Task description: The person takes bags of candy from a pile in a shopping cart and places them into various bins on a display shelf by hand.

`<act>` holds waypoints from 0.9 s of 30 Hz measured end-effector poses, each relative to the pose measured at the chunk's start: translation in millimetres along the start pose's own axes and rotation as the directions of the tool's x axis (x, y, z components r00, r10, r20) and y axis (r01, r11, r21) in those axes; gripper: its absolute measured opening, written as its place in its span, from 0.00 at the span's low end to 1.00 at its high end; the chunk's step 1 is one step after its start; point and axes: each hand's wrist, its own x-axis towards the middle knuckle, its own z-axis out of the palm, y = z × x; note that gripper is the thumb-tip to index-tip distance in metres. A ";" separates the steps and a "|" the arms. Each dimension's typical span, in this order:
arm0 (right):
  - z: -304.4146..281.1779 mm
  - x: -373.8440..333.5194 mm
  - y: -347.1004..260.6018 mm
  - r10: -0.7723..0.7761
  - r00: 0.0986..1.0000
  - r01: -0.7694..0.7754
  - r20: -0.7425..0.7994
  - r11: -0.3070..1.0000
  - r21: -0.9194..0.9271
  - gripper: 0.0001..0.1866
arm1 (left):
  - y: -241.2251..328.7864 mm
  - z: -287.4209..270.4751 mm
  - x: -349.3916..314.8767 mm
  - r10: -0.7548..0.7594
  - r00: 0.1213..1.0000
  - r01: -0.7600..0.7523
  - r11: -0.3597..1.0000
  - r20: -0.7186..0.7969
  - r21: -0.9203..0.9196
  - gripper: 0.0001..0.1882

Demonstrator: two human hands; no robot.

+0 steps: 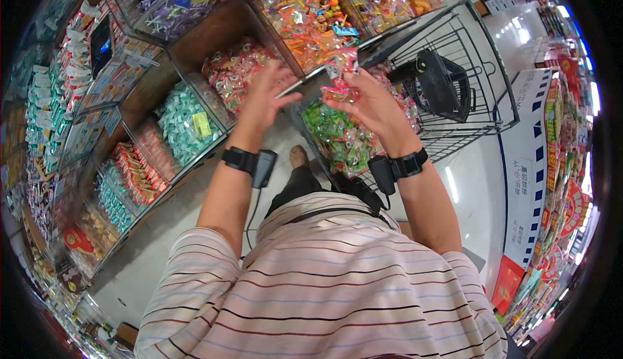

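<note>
My right hand [379, 106] grips a few red-and-clear wrapped candies [341, 91] between thumb and fingers. It is above the near end of a black wire shopping cart [448, 140], where green-wrapped candies [331, 124] and some red-wrapped ones lie heaped. My left hand [265, 96], slightly blurred, is raised with its fingers apart and holds nothing that I can see. Behind the left hand is a bin of red-wrapped candies [237, 67]. A black device is strapped round each wrist.
Bins of orange-and-red candies [305, 18] and purple lollipops [172, 12] stand ahead. Teal-wrapped candies [185, 116] fill a bin at left. In the cart sits a black object [431, 83] with a round frame. Packed shelves [571, 184] line the right.
</note>
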 end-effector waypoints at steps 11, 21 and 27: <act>55.3 71.3 41.3 -0.028 0.990 0.117 0.137 0.709 -0.696 0.17 | 9.2 20.5 -16.1 0.002 0.982 0.025 0.990 0.189 -0.138 0.27; 68.3 91.3 73.7 -0.219 0.919 0.357 0.329 0.107 -0.928 0.31 | -7.2 -30.5 4.1 -0.141 0.990 0.114 0.845 -0.011 -0.522 0.30; 62.1 67.5 43.2 -0.103 0.992 0.124 0.077 0.599 -0.791 0.28 | 2.6 -78.1 38.4 -0.052 0.998 0.026 0.780 -0.023 -0.625 0.27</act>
